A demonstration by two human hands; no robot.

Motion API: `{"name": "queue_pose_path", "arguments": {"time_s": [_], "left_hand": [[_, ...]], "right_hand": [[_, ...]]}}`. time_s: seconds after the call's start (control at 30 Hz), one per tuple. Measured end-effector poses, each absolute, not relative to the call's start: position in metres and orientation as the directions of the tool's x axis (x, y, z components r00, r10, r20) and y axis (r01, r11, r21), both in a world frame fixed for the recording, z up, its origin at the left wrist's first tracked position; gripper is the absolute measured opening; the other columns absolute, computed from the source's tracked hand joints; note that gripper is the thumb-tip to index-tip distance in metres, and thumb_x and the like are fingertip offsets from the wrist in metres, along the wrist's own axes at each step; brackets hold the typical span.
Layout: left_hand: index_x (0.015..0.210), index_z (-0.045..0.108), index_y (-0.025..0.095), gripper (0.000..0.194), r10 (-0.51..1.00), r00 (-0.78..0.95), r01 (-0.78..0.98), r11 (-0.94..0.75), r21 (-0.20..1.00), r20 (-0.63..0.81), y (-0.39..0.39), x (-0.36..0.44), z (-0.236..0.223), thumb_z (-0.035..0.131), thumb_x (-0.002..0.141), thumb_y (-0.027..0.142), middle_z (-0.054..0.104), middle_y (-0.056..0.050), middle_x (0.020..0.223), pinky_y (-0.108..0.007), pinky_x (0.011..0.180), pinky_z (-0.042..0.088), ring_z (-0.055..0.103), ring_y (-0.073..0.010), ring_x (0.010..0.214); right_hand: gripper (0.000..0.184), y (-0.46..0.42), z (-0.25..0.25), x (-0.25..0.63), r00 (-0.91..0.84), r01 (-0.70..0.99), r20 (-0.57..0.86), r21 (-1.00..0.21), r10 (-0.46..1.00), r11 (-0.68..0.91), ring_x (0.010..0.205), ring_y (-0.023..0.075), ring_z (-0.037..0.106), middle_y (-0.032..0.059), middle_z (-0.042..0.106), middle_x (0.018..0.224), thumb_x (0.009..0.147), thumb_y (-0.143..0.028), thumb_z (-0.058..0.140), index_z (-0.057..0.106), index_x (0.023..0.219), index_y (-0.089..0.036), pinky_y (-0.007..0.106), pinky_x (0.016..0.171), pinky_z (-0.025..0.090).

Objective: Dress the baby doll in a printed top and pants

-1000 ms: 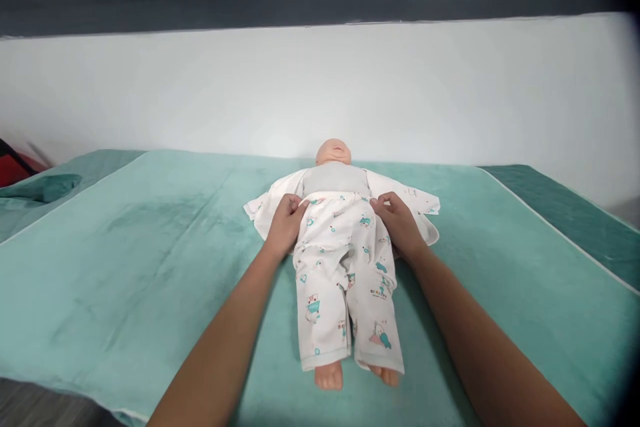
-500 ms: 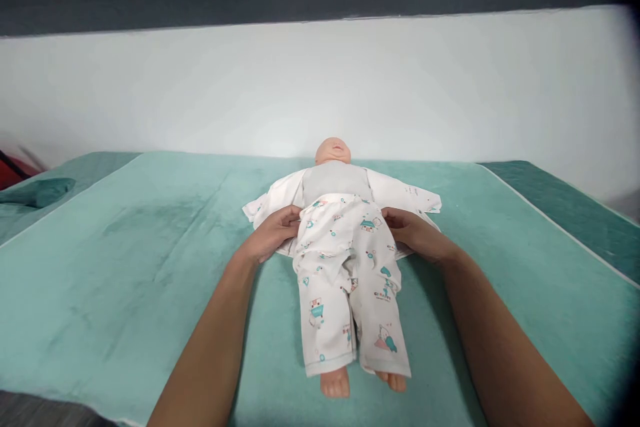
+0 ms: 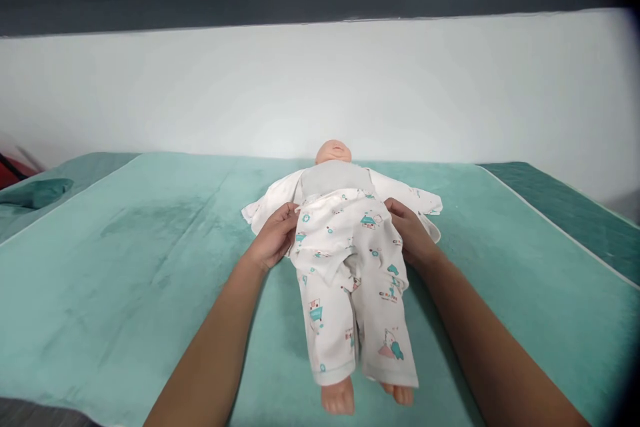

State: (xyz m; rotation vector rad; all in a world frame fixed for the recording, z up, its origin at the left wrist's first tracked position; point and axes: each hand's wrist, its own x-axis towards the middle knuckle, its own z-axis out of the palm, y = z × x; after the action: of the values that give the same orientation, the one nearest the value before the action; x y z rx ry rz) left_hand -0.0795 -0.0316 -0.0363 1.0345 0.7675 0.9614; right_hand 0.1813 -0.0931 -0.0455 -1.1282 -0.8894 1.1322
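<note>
Trousers [image 3: 330, 240] on the doll [image 3: 333, 151], central on the mat [image 3: 150, 247], now reach slightly farther up its torso, so seem better seated, with the left hand [image 3: 275, 232] pinching their left edge and the right hand [image 3: 413, 232] at their right, grip hidden.

The trousers [image 3: 327, 233] are matt cloth, the sheet [image 3: 165, 260] velvety fabric, and the distant doll's head [image 3: 333, 152] smooth, probably plastic.
</note>
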Motion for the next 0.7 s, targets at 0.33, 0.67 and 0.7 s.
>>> {"name": "queue_pose_path", "arguments": {"time_s": [0.33,0.67,0.7], "left_hand": [[0.087,0.057,0.018,0.040,0.963,0.219,-0.255,0.211,0.944,-0.156,-0.032,-0.064,-0.035,0.082,0.065,0.041,0.059,0.003,0.071,-0.022,0.053,0.042,0.053,-0.0115,0.060],[0.108,0.063,0.023,0.025,0.951,0.155,-0.025,-0.266,0.964,0.267,-0.025,-0.071,-0.048,0.064,0.085,0.032,0.067,-0.004,0.111,-0.029,0.090,0.046,0.061,-0.0179,0.103],[0.111,0.064,0.023,0.026,0.939,0.162,0.010,-0.309,0.951,0.303,-0.025,-0.072,-0.048,0.062,0.086,0.032,0.066,-0.006,0.117,-0.031,0.095,0.045,0.060,-0.0193,0.108]], "right_hand": [[0.031,-0.068,-0.056,0.174,0.178,-0.375,-0.007,-0.925,0.984,0.061,0.058,0.0119,0.051,-0.0068,0.058,0.069,0.064,-0.026,0.079,0.054,0.083,-0.024,0.026,0.057,0.040],[0.015,-0.081,-0.057,0.179,0.190,-0.236,0.110,-0.959,0.976,0.155,0.066,0.0133,0.052,-0.0046,0.060,0.075,0.079,-0.034,0.072,0.062,0.086,-0.025,0.026,0.060,0.039],[0.016,-0.082,-0.058,0.179,0.189,-0.198,0.130,-0.966,0.973,0.167,0.067,0.0134,0.053,-0.0043,0.061,0.077,0.080,-0.036,0.072,0.062,0.087,-0.025,0.026,0.059,0.039]]}}
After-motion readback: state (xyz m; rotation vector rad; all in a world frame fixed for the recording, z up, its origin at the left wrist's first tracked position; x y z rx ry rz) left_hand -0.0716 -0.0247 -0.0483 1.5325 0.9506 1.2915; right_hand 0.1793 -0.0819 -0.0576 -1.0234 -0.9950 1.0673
